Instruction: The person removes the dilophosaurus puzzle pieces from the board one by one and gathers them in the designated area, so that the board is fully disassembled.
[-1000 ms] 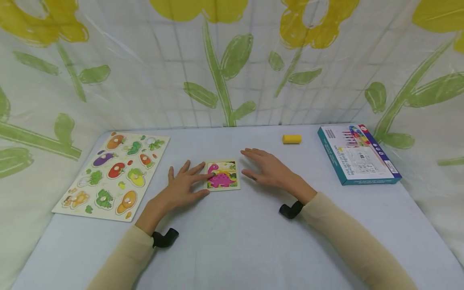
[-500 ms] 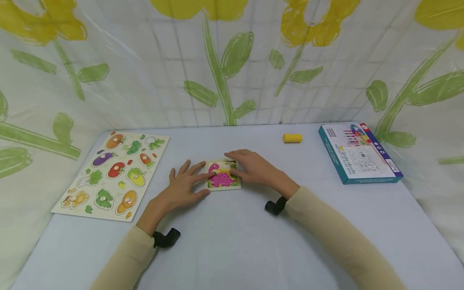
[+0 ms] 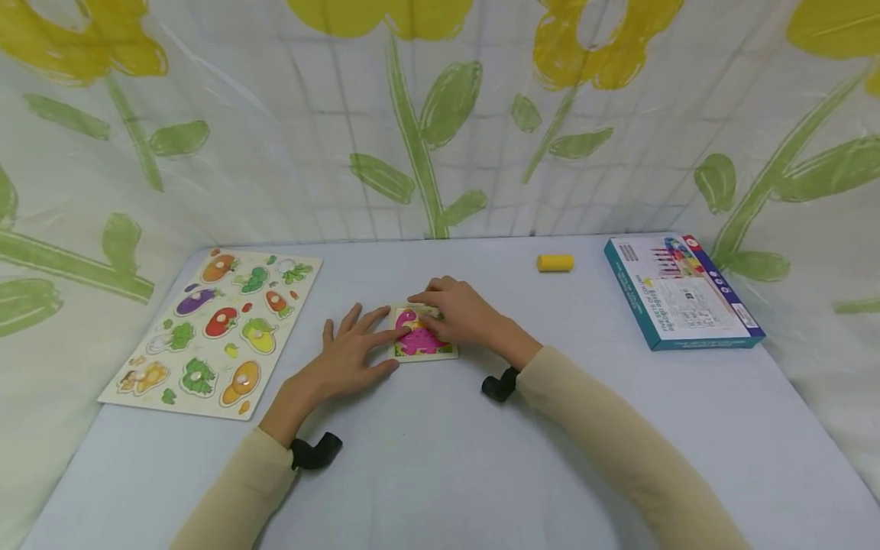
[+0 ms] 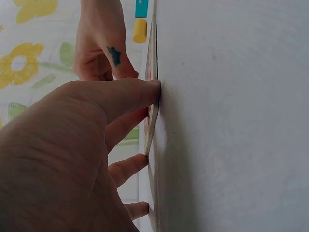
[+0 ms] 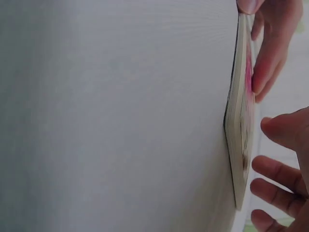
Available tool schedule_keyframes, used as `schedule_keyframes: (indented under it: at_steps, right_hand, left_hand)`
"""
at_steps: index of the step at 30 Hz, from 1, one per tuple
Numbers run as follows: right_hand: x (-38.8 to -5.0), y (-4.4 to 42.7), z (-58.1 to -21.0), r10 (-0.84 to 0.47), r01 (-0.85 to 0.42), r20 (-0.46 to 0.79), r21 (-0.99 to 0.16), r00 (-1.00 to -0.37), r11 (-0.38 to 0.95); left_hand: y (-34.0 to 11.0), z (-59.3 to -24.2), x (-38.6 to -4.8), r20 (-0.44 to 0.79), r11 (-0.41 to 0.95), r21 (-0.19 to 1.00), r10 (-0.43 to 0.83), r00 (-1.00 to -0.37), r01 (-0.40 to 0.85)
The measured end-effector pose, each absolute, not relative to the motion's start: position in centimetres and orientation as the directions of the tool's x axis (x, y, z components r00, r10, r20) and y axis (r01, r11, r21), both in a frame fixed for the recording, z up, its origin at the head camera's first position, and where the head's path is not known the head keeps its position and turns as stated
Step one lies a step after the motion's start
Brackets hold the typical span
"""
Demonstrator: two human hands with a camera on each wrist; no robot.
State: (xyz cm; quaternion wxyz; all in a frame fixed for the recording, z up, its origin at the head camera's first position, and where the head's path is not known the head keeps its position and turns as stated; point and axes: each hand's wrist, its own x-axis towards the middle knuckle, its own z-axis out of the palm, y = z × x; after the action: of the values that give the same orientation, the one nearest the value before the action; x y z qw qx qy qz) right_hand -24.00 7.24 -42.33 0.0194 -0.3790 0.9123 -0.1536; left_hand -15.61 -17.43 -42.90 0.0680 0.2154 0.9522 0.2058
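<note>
A small square dinosaur jigsaw puzzle (image 3: pixel 425 349), pink on a yellow-green ground in a pale wooden frame, lies flat on the table. My left hand (image 3: pixel 344 359) spreads its fingers at its left side; the index finger rests on the picture and the thumb touches the near edge. From the right, my right hand (image 3: pixel 464 315) reaches over the puzzle's upper right part, hiding some of it. In the right wrist view its bent thumb and fingers (image 5: pixel 277 171) hover beside the face of the puzzle (image 5: pixel 235 130), with a gap between them and nothing held.
A vegetable peg puzzle board (image 3: pixel 220 336) lies to the left. A yellow cylinder (image 3: pixel 554 263) sits near the table's back edge, with a teal-edged flat box (image 3: pixel 684 294) to its right. Behind the table (image 3: pixel 426 473) hangs a flower-patterned curtain (image 3: pixel 275 153).
My right hand has moved left, from beside the puzzle to over its upper right part, and its fingers have bent more. The left hand has stayed nearly still on the puzzle.
</note>
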Motion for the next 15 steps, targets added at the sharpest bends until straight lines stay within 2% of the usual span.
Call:
schedule_keyframes:
  at_steps: [3, 10, 15]
  right_hand:
    - [-24.2, 6.6, -42.5, -0.702, -0.689, 0.069, -0.282, -0.708, 0.667]
    - [-24.2, 5.7, -42.2, -0.715, -0.663, 0.005, -0.38, -0.699, 0.645]
    - [-24.4, 5.4, -42.2, -0.712, -0.654, -0.007, -0.39, -0.702, 0.648]
  left_hand:
    - [-17.5, -43.0, -15.6, -0.043, 0.823, 0.422, 0.438, -0.898, 0.381]
    - [-17.5, -42.9, -15.5, -0.039, 0.818, 0.428, 0.441, -0.896, 0.384]
    - [-17.5, -42.8, -15.4, -0.034, 0.812, 0.438, 0.444, -0.896, 0.385]
